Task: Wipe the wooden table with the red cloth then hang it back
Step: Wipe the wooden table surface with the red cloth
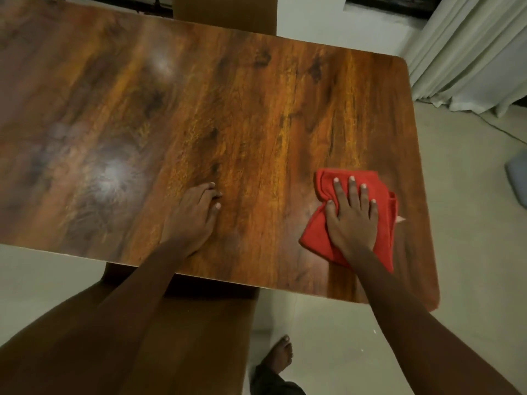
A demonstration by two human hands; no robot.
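The wooden table (228, 109) fills most of the view, its rounded right corners near the frame's right side. A crumpled red cloth (382, 223) lies on the table near the front right. My right hand (352, 215) presses flat on the cloth with fingers spread, holding it against the wood. My left hand (194, 215) rests on the bare tabletop near the front edge, fingers loosely curled, holding nothing.
A brown wooden chair (199, 323) stands under the table's front edge, another chair back (225, 12) at the far side. Pale curtains (470, 52) hang at the right. A cable and a grey object (517, 181) lie on the floor. My bare foot (279, 354) is below.
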